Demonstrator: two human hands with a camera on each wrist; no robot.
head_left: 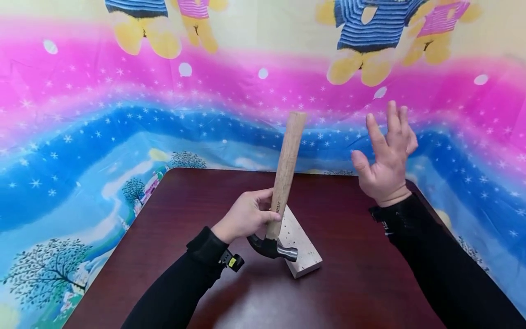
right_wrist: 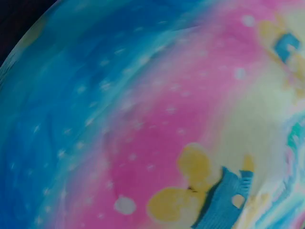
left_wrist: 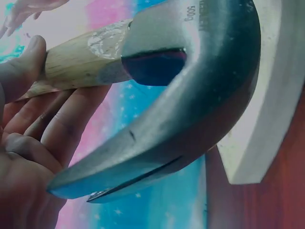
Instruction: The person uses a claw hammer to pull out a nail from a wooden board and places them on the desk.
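A claw hammer (head_left: 286,173) is held in my left hand (head_left: 246,214), its wooden handle pointing up and its dark metal head low. The left thumb and fingers pinch the handle a little above the head. In the left wrist view the split claw of the hammer head (left_wrist: 143,138) fills the middle. Behind the head lies a pale wooden block (head_left: 302,246) with small dark holes on its top, partly hidden by the hammer. My right hand (head_left: 386,160) is raised at the right with fingers spread, holding nothing; the right wrist view does not show it.
The dark red-brown table (head_left: 185,274) lies under the block and hands. A printed cloth (head_left: 230,87) with bears, snowflakes and trees hangs behind the table and along its sides.
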